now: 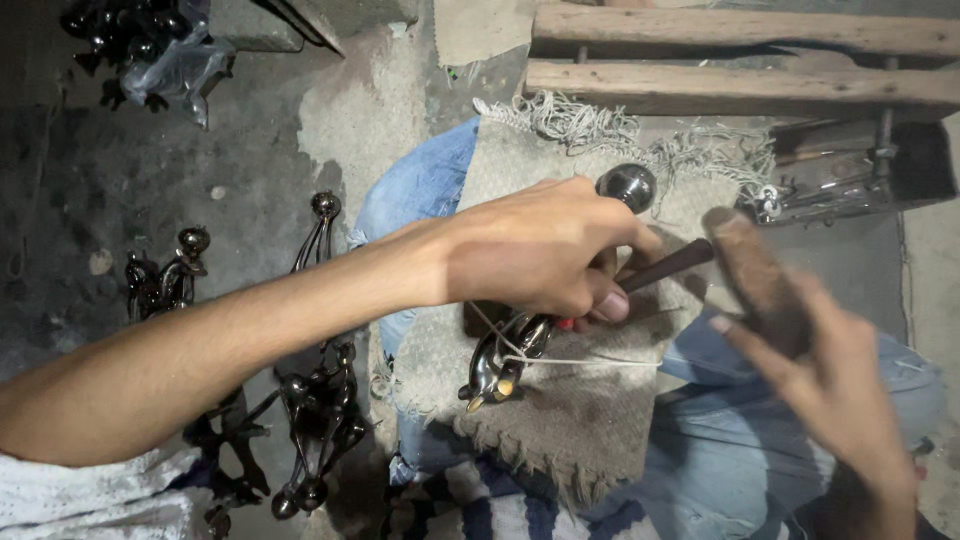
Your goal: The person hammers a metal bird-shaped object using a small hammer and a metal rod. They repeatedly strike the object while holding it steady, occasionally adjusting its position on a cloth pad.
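The left hand point(545, 250) pinned a curved, glossy dark metal hook point(510, 355) with a polished ball knob point(626, 186) against a coarse burlap cloth point(560, 420) spread over the denim-clad lap point(700, 450), its fingers closed around the piece, apparently to steady it. The right hand point(830, 385), blurred, gripped a rough brown block point(755, 275) poised beside the piece. Similar dark hooks point(315, 400) lay on the gritty concrete floor point(110, 170).
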